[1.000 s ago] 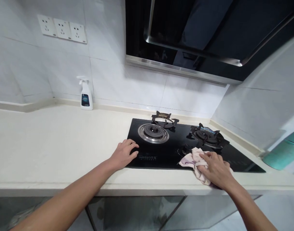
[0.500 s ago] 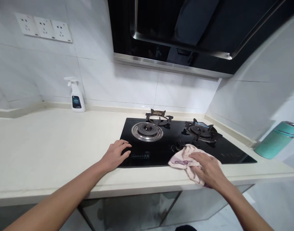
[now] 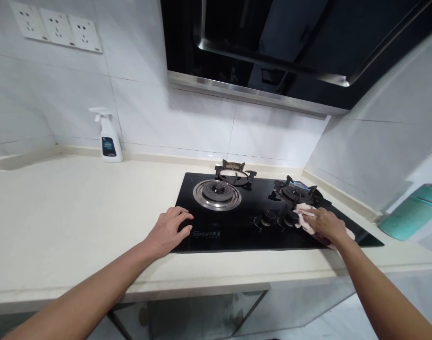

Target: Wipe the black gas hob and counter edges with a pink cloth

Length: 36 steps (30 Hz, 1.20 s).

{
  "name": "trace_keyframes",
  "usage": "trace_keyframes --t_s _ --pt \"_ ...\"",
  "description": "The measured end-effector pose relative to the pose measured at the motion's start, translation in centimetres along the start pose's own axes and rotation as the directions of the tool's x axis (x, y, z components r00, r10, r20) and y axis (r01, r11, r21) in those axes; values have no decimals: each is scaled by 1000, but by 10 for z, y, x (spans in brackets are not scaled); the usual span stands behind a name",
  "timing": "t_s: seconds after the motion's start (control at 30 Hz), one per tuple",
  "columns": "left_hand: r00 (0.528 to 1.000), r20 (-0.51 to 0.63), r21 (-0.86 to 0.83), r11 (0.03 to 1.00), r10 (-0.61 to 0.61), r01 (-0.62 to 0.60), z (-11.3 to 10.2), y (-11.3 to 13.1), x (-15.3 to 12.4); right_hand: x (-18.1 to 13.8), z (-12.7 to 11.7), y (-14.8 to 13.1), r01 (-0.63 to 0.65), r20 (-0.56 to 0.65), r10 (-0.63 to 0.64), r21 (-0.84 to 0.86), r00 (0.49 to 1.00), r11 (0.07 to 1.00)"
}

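Observation:
A black glass gas hob [image 3: 237, 229] is set into the cream counter [image 3: 70, 222]. My left hand [image 3: 169, 229] lies flat on the hob's front left corner, fingers loosely spread, holding nothing. My right hand [image 3: 325, 225] presses a pale pink cloth [image 3: 304, 218] onto the glass just in front of the right burner [image 3: 296, 194], beside two black knobs [image 3: 277, 219]. The left burner [image 3: 217, 193] is bare, and its pan support [image 3: 234, 172] sits behind it near the wall.
A white spray bottle [image 3: 107, 137] stands against the tiled wall at the back left. A dark range hood [image 3: 272, 47] hangs overhead. A teal canister [image 3: 410, 212] stands on the counter at the far right. Wall sockets [image 3: 55, 26] are at the upper left.
My right hand has slid the cloth to the right and farther back, from the hob's front edge to the area by the right burner, uncovering the knobs. My left hand has stayed in place.

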State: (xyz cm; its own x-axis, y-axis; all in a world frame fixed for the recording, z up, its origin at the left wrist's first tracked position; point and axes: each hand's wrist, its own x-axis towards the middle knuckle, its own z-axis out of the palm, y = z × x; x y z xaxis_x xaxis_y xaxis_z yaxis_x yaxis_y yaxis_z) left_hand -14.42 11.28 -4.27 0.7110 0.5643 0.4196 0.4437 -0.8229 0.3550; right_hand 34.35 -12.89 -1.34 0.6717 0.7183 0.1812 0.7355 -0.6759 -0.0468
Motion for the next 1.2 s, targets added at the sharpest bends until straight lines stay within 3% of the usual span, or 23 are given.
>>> trace_keyframes --t_s 0.2,0.47,0.7,0.93,1.07,1.2 --pt "1000 -12 -13 1000 -9 8 0 4 1 43 -5 -22 70 68 -73 52 995 996" --pt "1000 1 -18 1000 -8 8 -2 6 1 34 -13 -10 298 124 -337 258 933 919" --pt "1000 9 -27 1000 -2 2 -1 -1 1 18 -1 6 238 5 -247 242 969 940" --pt "1000 5 -30 1000 1 0 2 -3 1 -29 25 12 93 -91 -92 14 992 996" --pt "1000 -9 -30 1000 2 -2 2 -1 2 -41 28 15 128 -68 -128 -2 989 992" --pt "1000 3 -35 999 -14 14 0 0 2 -17 11 17 54 16 -54 -32 998 998"
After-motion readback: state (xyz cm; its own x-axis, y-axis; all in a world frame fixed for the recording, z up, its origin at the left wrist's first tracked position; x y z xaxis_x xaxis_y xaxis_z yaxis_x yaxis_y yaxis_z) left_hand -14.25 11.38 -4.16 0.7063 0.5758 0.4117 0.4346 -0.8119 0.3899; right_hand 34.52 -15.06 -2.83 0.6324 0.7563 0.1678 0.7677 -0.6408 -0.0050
